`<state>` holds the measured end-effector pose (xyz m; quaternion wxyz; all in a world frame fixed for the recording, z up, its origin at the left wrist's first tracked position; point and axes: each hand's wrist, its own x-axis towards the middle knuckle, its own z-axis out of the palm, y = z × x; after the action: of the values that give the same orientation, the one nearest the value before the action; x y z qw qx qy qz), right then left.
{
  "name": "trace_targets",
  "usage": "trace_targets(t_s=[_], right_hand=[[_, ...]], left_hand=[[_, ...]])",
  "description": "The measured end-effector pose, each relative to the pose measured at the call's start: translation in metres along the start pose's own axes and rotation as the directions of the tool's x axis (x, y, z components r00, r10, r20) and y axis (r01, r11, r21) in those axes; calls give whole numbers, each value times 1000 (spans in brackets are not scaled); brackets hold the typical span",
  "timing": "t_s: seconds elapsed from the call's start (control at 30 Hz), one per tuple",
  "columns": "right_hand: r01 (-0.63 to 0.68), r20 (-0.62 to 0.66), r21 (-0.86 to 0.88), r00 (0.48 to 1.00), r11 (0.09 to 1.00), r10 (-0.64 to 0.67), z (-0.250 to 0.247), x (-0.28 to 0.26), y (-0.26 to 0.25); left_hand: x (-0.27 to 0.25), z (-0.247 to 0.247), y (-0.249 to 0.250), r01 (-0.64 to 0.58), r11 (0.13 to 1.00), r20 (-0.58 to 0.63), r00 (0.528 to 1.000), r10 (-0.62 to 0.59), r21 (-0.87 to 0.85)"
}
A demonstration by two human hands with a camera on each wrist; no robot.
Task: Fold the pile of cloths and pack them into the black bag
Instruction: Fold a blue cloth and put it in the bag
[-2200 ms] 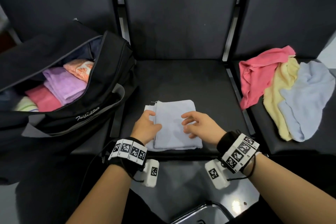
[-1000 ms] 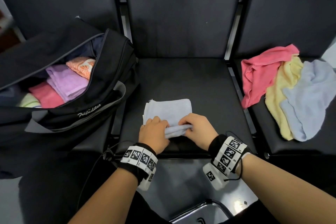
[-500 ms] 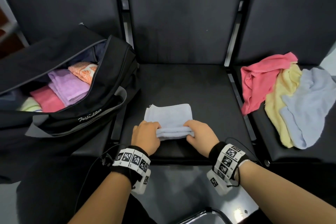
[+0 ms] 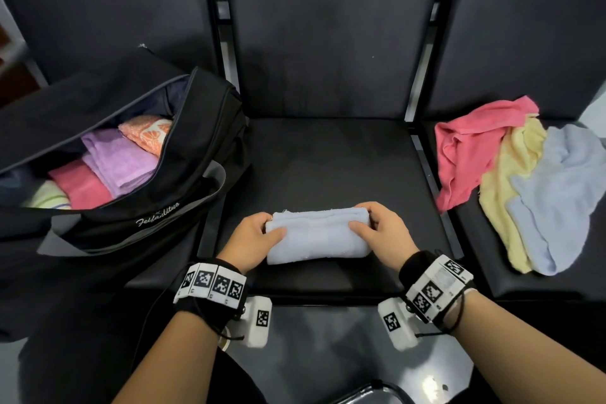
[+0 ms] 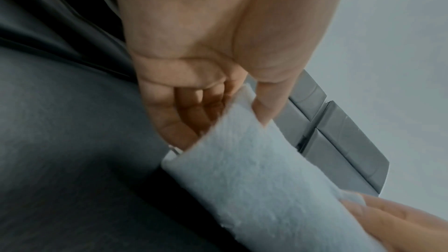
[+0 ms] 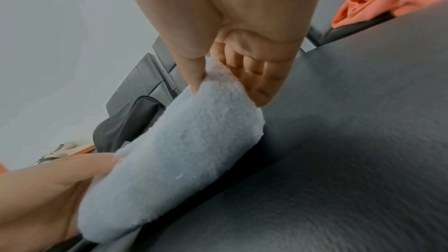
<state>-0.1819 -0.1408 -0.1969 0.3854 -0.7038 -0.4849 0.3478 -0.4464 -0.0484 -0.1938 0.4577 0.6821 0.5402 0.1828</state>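
Where the middle seat (image 4: 328,154) meets its front edge, a pale blue cloth (image 4: 316,236) lies folded into a thick, compact oblong, its long side running left to right along that edge. Its nap looks soft and fuzzy in both wrist views, and layered edges show along its far side. The left hand (image 4: 252,241) grips the cloth's left end, thumb on top and fingers curled under and behind it; the left wrist view shows the thumb (image 5: 269,102) pressing on one face while the fingers (image 5: 194,110) curl behind the other. The right hand (image 4: 382,233) grips the right end the same way, thumb laid on the top face and fingers wrapped over the far side. Both wrists sit low, just in front of the seat's front edge, forearms reaching in from below and angled toward each other, each wearing a marker band.

On the left seat, the black bag (image 4: 137,216) lies unzipped, its mouth gaping toward the person, with folded purple, pink, orange-patterned and pale green cloths packed inside. On the right seat, a loose pile (image 4: 518,174) of pink, yellow and pale blue cloths lies unfolded, overlapping, near that seat's left edge.
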Motion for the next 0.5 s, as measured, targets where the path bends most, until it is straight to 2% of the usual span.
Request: trace_targets(t_s=[0.17, 0.3, 0.5], right_hand=[[-121, -28, -93, 993, 988, 119, 9, 15, 4], [-233, 39, -156, 970, 960, 241, 11, 21, 11], [-185, 127, -272, 966, 944, 225, 8, 29, 16]], left_hand=[[10, 13, -8, 53, 996, -80, 996, -47, 70], [14, 24, -11, 90, 991, -130, 989, -77, 99], [15, 28, -14, 143, 985, -190, 974, -122, 100]])
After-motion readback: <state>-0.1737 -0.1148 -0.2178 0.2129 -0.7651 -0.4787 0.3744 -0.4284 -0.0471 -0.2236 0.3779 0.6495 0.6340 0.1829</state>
